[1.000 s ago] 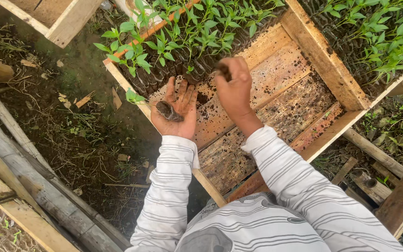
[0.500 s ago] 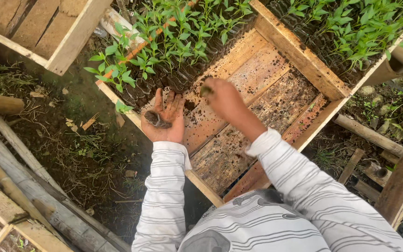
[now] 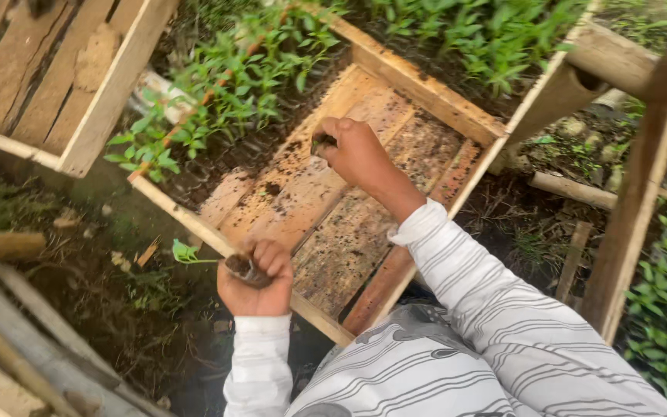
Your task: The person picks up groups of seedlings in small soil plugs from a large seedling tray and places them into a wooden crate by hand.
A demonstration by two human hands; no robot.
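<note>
Soft, even daylight, no glare and no hard shadows. Ground left of the left hand [image 3: 256,282] lies dim. Edges far from both hands smear with motion blur; the right hand [image 3: 357,150] is slightly soft.

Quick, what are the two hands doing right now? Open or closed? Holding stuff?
Left hand: closed around a small seedling in its soil plug.
Right hand: closed, pinching a small dark clump over the wooden tray.
</note>
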